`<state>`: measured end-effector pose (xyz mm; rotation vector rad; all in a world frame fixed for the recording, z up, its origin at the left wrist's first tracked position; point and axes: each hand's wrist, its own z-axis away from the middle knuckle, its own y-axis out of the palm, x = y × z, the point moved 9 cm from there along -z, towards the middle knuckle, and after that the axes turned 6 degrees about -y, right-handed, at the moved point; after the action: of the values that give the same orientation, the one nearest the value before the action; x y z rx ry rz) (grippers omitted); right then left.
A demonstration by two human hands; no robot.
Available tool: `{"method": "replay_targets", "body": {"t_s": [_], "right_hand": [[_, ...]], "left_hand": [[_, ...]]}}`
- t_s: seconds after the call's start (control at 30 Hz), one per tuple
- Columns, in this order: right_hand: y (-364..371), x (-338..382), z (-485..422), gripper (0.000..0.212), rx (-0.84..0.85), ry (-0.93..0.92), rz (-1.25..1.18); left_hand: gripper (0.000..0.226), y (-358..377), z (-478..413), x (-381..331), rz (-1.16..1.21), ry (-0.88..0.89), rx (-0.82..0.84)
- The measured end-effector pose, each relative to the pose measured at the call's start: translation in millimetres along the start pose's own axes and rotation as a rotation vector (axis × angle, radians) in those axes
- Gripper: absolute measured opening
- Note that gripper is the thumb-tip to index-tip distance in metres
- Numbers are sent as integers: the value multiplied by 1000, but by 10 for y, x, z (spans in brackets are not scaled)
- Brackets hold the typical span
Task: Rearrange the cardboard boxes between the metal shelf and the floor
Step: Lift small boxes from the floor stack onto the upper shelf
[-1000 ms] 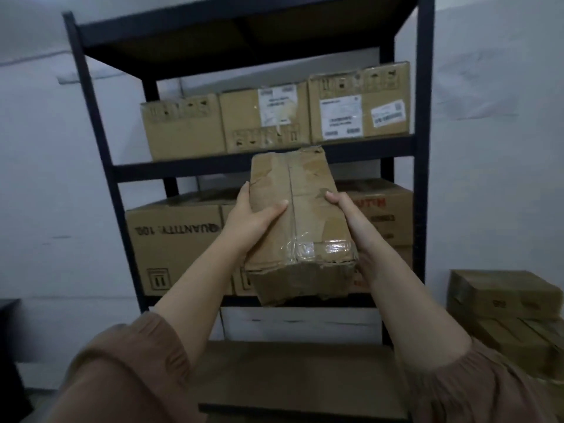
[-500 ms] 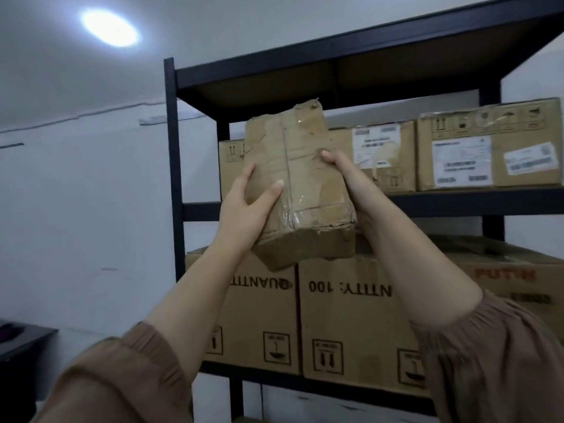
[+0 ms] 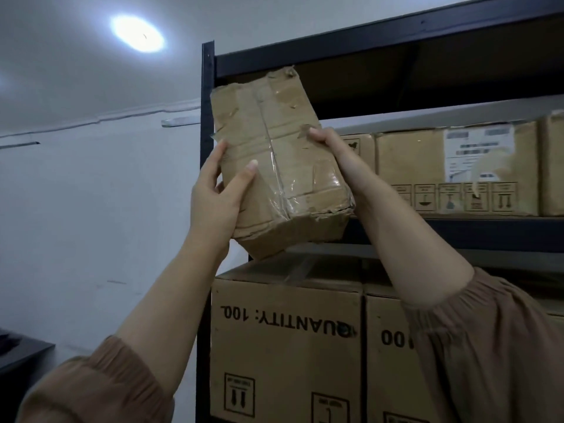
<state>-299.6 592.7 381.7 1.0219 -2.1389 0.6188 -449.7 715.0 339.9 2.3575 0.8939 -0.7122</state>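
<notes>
Holding a battered cardboard box (image 3: 274, 166) aloft before the metal shelf (image 3: 208, 117).
Your left hand (image 3: 216, 196) grips its left side, your right hand (image 3: 332, 151) curls its fingers (image 3: 316, 134) round the right edge — it hangs tilted by the left post.

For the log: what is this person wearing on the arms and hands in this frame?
Loose brown fabric sleeves: the left sleeve and right sleeve are each gathered into a puffy cuff, leaving the forearms bare. The left hand and right hand show no gloves, rings, watch or bracelet.
</notes>
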Motion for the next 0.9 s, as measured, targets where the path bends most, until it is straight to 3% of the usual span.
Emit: {"method": "replay_targets", "body": {"t_s": [0.17,0.43,0.63,0.73,0.9], "right_hand": [[347,-104,-266,32,-10,13,30],[585,-67,-466,43,-208,95,254],[634,95,-485,87,-361,205,521],[709,221,-503,93,-430,255,624],[1004,328,-679,65,-452,309,881]], "left_hand": [[66,-318,-394,206,20,-4,48],[72,-408,-902,662,125,-105,252],[69,-385,-996,707,120,-108,334],[67,-337,-1085,721,139,-145,378],[77,-311,-1245,1039,226,-296,449]]}}
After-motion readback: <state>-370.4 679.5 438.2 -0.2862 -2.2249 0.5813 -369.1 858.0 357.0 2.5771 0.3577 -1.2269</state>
